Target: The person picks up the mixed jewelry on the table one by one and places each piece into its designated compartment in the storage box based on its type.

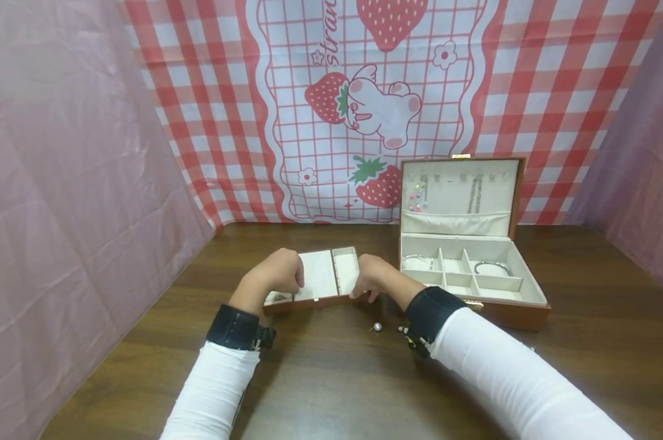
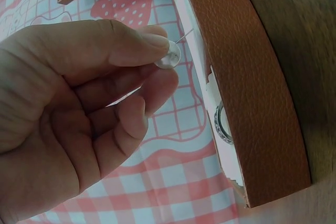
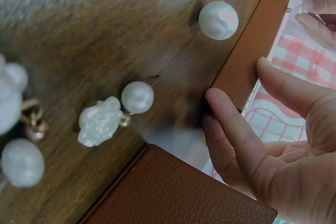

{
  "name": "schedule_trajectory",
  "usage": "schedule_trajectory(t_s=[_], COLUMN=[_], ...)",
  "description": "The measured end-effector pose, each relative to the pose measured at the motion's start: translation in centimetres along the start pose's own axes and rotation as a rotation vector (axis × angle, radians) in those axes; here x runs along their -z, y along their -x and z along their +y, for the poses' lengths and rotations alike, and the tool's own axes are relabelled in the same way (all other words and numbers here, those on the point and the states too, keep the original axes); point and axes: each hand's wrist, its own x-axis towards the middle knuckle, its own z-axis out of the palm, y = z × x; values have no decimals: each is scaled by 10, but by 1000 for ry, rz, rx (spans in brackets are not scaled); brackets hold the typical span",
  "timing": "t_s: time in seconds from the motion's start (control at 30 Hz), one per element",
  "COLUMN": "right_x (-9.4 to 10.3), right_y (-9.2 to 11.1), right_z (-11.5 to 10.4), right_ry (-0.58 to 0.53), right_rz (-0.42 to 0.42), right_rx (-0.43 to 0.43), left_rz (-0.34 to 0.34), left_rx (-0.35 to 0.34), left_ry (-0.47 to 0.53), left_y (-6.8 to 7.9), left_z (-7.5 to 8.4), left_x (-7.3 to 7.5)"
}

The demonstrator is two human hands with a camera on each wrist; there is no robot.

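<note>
My left hand pinches a pearl stud earring between thumb and fingertips, its thin post pointing toward the tray. It hovers over the left part of a small brown leather jewelry tray with white-lined compartments. A ring with small stones sits in the tray's end compartment. At the tray's right front corner, my right hand holds the wall, thumb at the rim and fingertips against the outside. On the table before it lie another pearl stud and a pearl earring with a carved white drop.
To the right stands a larger brown jewelry box, its lid raised. Chains and a colourful beaded strand hang inside the lid. A silver bracelet lies in one compartment. A strawberry-print checked cloth hangs behind the table.
</note>
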Motion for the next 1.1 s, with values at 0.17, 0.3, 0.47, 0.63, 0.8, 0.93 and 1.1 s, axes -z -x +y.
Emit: schedule_trajectory(t_s=[0.17,0.3,0.47,0.63,0.8,0.93,1.1], right_x=[0,0,1,1,1,1,2], right_y=[0,1,2,2,0,0,0], right_z=[0,0,0,0,0,1,5], right_ry=[6,-2,-2,23,7,-2,-1], right_rz=[1,-1,-5,-11,-12,-11,-22], right_rx=[8,18,16,10,9,17,46], left_rz=[-2,-16,-33,-33,-27,-40,-45], left_rx=[-4,17,26,16,3,1,23], left_ry=[-9,-13,12,31,32,53,73], left_y=[0,1,0,-1,-2,-2,1], left_z=[1,3,4,3,2,1,2], left_x=[1,1,-1,-4,-5,-4,-2])
